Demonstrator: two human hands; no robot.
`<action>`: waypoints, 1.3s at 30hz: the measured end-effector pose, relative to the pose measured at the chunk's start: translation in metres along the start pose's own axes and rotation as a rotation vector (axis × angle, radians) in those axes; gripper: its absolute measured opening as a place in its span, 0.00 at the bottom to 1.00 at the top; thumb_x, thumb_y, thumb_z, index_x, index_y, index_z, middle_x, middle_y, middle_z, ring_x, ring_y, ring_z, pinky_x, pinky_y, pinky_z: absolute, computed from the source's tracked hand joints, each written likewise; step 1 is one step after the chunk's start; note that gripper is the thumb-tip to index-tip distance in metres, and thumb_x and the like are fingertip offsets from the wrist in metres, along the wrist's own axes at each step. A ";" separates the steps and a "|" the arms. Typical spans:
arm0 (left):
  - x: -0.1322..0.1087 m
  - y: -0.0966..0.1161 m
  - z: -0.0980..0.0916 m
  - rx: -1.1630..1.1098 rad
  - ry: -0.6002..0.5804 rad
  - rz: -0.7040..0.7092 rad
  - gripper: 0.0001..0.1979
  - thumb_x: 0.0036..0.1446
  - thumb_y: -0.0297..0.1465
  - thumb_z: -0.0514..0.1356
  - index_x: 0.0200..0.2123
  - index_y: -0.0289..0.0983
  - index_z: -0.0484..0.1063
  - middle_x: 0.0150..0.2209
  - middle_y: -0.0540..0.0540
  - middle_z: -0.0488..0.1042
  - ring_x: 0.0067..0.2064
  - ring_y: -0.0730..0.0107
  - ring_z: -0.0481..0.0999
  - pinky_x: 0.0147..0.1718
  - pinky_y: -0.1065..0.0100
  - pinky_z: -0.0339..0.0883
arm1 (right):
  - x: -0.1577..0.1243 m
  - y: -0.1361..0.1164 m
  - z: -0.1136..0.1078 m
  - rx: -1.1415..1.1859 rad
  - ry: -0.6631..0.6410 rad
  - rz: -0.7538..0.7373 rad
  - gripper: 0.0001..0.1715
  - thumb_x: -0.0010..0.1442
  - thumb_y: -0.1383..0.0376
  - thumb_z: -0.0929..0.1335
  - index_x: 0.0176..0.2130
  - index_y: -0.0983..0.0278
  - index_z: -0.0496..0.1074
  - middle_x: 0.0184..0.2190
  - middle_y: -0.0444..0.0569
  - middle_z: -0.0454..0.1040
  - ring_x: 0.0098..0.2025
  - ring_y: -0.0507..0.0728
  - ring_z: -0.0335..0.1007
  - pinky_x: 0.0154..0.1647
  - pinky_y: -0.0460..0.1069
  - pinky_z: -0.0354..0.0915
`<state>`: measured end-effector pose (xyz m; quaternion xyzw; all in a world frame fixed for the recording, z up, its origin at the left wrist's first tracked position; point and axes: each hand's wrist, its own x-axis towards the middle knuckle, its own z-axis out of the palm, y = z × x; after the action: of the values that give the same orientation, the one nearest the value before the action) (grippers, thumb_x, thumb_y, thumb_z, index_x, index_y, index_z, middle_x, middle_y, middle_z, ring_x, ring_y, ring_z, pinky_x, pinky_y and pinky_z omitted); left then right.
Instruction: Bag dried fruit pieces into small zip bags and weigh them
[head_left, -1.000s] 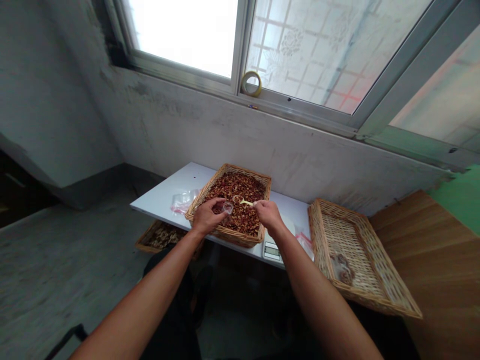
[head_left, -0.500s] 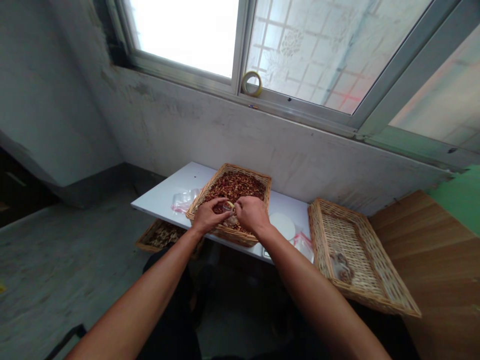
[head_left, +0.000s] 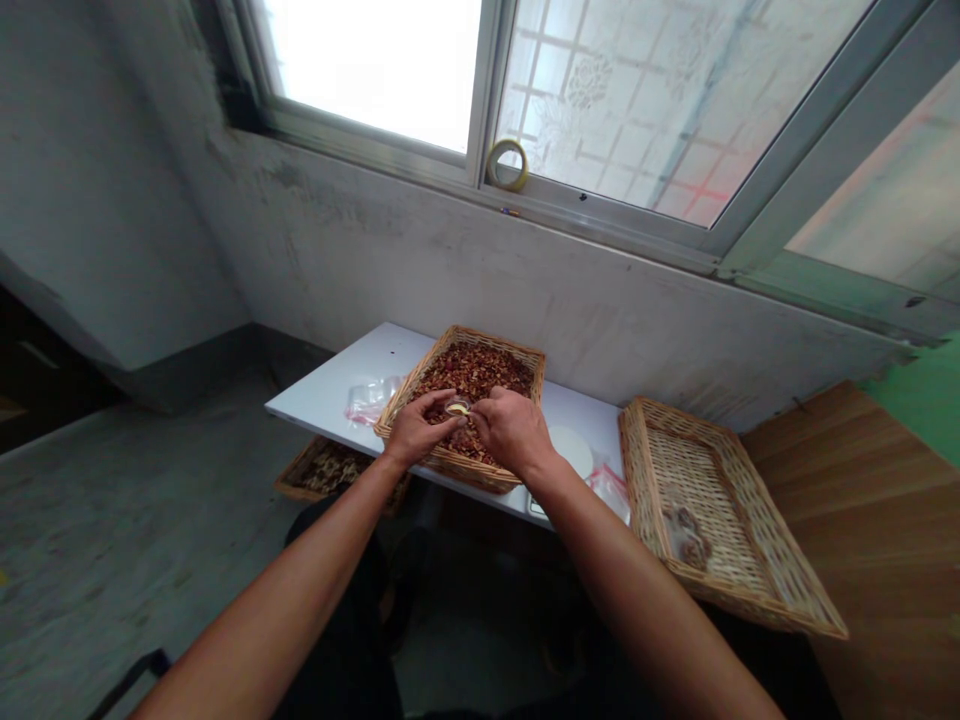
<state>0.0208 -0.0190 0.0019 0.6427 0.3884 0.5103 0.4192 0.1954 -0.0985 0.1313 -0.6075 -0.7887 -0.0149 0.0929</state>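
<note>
Both hands together low over the middle of a wicker tray [head_left: 480,477], the left hand [head_left: 422,430] curled around a small clear plastic cup [head_left: 457,407], the right hand [head_left: 512,432] closed in against it from the other side, its fingers at the cup's mouth, whether gripping the cup or only touching it impossible to tell. Inside the cup, a pale yellow sliver, too small to name. Just below the hands, dried red-brown pieces [head_left: 480,368] heaped across the tray's whole floor. The tray on a white table [head_left: 330,395], near the table's middle. To the tray's left on the tabletop, a crumpled clear plastic bag [head_left: 371,400]; to its right, a round white disc [head_left: 570,450], with a digital scale [head_left: 535,507] mostly hidden at the near edge and a second plastic bag [head_left: 609,492] just beside the disc. Past the table's right end, a second wicker tray [head_left: 637,470] tilted on a wooden board [head_left: 847,480], a small clump of brown pieces [head_left: 686,535] on its weave. Below the table's near edge, a third tray [head_left: 326,468] of paler pieces. Behind everything, a stained concrete wall [head_left: 465,290] under a frosted window, a roll of tape [head_left: 508,165] on the window frame
</note>
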 end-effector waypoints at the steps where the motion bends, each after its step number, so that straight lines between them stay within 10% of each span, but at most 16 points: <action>1: 0.000 0.000 0.000 0.002 -0.003 -0.001 0.34 0.47 0.44 0.73 0.55 0.36 0.75 0.50 0.39 0.81 0.49 0.55 0.82 0.52 0.54 0.76 | 0.000 0.002 0.000 0.005 -0.009 -0.002 0.19 0.71 0.55 0.62 0.45 0.58 0.81 0.40 0.52 0.76 0.43 0.57 0.74 0.44 0.47 0.63; 17: 0.006 -0.005 -0.006 -0.099 -0.105 -0.012 0.35 0.50 0.43 0.72 0.59 0.36 0.71 0.48 0.40 0.82 0.45 0.59 0.83 0.49 0.55 0.77 | 0.030 0.013 -0.004 0.054 -0.009 0.011 0.17 0.68 0.60 0.64 0.41 0.59 0.82 0.42 0.52 0.81 0.45 0.58 0.75 0.46 0.47 0.63; 25: 0.003 -0.001 -0.002 -0.062 -0.046 -0.010 0.29 0.50 0.43 0.71 0.54 0.37 0.75 0.46 0.41 0.83 0.46 0.59 0.83 0.50 0.56 0.77 | 0.011 0.051 0.020 0.237 0.129 0.270 0.19 0.70 0.59 0.61 0.44 0.59 0.81 0.44 0.48 0.82 0.47 0.55 0.75 0.47 0.45 0.62; 31: 0.004 -0.003 -0.002 -0.047 0.003 -0.015 0.29 0.50 0.43 0.72 0.53 0.36 0.76 0.44 0.41 0.83 0.44 0.59 0.83 0.48 0.57 0.78 | -0.002 0.083 0.044 0.032 0.004 0.546 0.21 0.69 0.60 0.60 0.42 0.62 0.81 0.43 0.56 0.82 0.46 0.60 0.77 0.46 0.48 0.64; 39: 0.004 -0.005 0.000 -0.064 0.026 -0.017 0.29 0.48 0.42 0.73 0.52 0.35 0.76 0.43 0.41 0.83 0.43 0.58 0.83 0.48 0.56 0.78 | 0.014 0.071 0.078 0.136 -0.045 0.598 0.23 0.69 0.60 0.60 0.43 0.62 0.82 0.44 0.59 0.81 0.47 0.61 0.78 0.48 0.49 0.66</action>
<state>0.0212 -0.0135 -0.0013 0.6191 0.3827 0.5271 0.4386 0.2505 -0.0558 0.0507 -0.8053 -0.5760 0.0793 0.1161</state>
